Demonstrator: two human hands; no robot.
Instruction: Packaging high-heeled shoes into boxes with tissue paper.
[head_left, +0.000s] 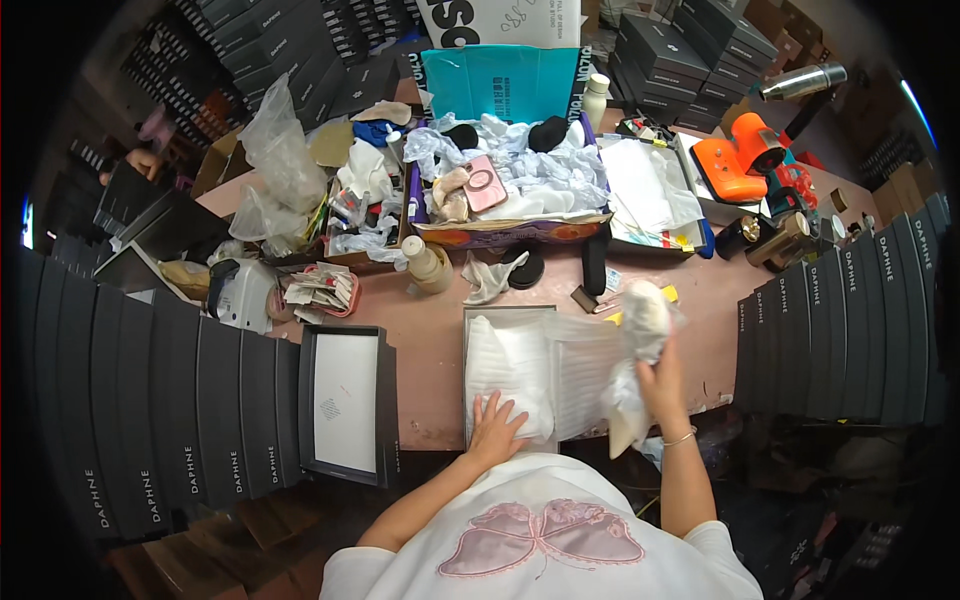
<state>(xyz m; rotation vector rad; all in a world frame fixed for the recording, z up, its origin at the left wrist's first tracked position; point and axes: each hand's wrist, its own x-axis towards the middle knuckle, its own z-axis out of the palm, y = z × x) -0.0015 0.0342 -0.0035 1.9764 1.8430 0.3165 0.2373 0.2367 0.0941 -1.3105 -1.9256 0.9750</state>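
The person is working at a pink surface (pixel 420 350), over an open grey box (pixel 510 312) lined with white tissue paper (pixel 510 362). The left hand (pixel 495 428) is lying flat, fingers spread, on the near end of the tissue inside the box, gripping nothing; it appears to be pinning the sheet down so the lining does not slide. The right hand (pixel 662 378) is curled around a cream, paper-wrapped item (pixel 640 345), holding it up just right of the box, above the tissue flap that is spilling over the box's right edge. Held there, the item seems poised clear of the lining.

The item is looking pale and elongated, rounded at its far end and tapering to a point near the person; thin translucent wrapping is crinkling around it, so what lies inside cannot be told.

Left of the box, a black lid (pixel 346 402) with a white insert is lying beside a row of upright dark boxes (pixel 150 400). Beyond the box, a purple carton (pixel 510 230) is holding crumpled paper.
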